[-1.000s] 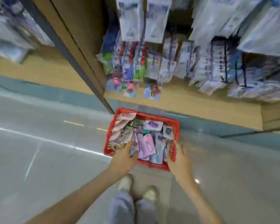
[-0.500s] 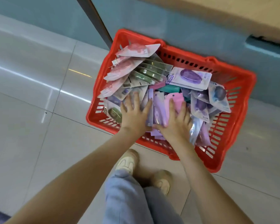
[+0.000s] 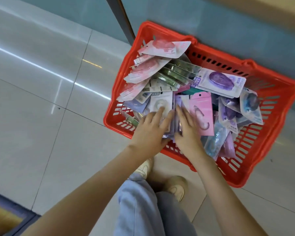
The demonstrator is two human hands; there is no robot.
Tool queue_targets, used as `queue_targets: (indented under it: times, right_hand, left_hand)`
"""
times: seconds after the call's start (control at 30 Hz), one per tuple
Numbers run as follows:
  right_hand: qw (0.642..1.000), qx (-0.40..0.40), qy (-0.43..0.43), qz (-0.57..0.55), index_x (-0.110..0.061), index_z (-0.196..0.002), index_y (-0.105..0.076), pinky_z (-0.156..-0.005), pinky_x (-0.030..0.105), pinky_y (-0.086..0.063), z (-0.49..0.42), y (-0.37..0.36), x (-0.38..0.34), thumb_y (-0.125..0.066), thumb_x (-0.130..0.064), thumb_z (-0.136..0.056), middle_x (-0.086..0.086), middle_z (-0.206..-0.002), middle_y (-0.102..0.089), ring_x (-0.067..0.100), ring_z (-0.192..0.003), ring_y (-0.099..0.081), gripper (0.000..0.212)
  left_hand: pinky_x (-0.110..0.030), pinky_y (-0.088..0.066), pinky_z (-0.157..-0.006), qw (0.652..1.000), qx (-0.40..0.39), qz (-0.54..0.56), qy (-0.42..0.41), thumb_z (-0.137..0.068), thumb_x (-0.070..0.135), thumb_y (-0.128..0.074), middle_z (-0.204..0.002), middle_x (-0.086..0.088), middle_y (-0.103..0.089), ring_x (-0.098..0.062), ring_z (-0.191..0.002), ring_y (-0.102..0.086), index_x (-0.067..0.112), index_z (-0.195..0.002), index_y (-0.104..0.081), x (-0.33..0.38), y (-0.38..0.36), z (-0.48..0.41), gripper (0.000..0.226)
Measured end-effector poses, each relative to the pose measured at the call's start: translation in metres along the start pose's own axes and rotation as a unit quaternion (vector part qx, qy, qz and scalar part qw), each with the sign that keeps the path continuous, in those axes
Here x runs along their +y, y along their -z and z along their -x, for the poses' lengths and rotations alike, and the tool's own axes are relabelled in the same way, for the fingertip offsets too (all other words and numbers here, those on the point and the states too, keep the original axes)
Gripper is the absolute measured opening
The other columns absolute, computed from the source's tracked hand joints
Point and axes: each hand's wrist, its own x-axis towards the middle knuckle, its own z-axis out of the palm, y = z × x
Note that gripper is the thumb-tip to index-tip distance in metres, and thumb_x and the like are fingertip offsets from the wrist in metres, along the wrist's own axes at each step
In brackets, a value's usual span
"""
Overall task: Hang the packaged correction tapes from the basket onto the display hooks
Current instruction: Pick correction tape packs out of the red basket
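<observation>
A pale tiled floor point(image 3: 41, 99) fills the left of the view, glossy with streaks of reflected light. Along the top runs the grey-blue base of a display unit point(image 3: 228, 31), with a dark upright post point(image 3: 119, 16) meeting it.

A red plastic basket point(image 3: 279, 86) sits on the floor against that base, its slotted walls showing on the right and near sides. A person stands over it in light blue trousers point(image 3: 143, 210) and cream shoes point(image 3: 175, 186), both bare arms reaching down.

The basket is heaped with packaged correction tapes point(image 3: 169, 79), all of them in the basket: pink-and-white cards fanned at the far left corner, green ones in a row beside them, a purple pack point(image 3: 220, 81) lying flat on top toward the back, bluish ones slumped against the right wall.

The two hands lie side by side on the near part of the heap, almost touching. The left hand point(image 3: 150, 132) rests with fingers stretched on a white pack point(image 3: 160, 103). The right hand point(image 3: 187, 132), fingers also straight, presses on lilac packs just beside a pink pack point(image 3: 202, 113). Neither hand is clasped round anything.
</observation>
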Motion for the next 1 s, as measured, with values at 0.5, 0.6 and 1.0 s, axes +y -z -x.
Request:
queue_targets:
  times: [0.5,0.6,1.0]
  right_hand:
    - [0.990,0.043,-0.120,-0.053,-0.022,-0.152,-0.017,-0.106,0.039,-0.031,-0.038,-0.026,-0.034,-0.079,-0.019,-0.075,0.013,-0.149,-0.027,0.032,-0.136,-0.030,0.100]
    - [0.993,0.034,-0.106,-0.035,-0.031,-0.153,-0.016,-0.110,0.039,-0.027,-0.019,-0.011,-0.035,-0.074,-0.007,-0.077,0.009,-0.149,-0.025,0.026,-0.140,-0.021,0.098]
    - [0.906,0.108,-0.142,-0.384,-0.036,-0.148,-0.029,-0.103,0.030,-0.046,0.045,0.041,0.023,-0.062,0.014,-0.082,-0.023,-0.140,-0.042,0.007,-0.132,-0.044,0.088]
  left_hand:
    - [-0.062,-0.023,-0.111,0.987,-0.009,0.102,0.123,-0.075,0.033,-0.056,-0.145,-0.022,-0.045,-0.042,-0.135,-0.041,0.013,-0.145,-0.043,-0.032,-0.008,0.026,0.074]
    - [-0.059,-0.030,-0.108,0.972,0.047,0.195,0.123,-0.073,0.027,-0.056,-0.140,-0.025,-0.048,-0.043,-0.130,-0.043,0.009,-0.142,-0.048,-0.018,0.000,0.025,0.071]
    - [-0.038,-0.038,-0.108,0.833,-0.056,0.477,0.273,-0.084,0.036,-0.071,-0.140,-0.013,-0.045,-0.026,-0.127,-0.045,0.020,-0.154,-0.021,0.051,0.000,-0.013,0.087]
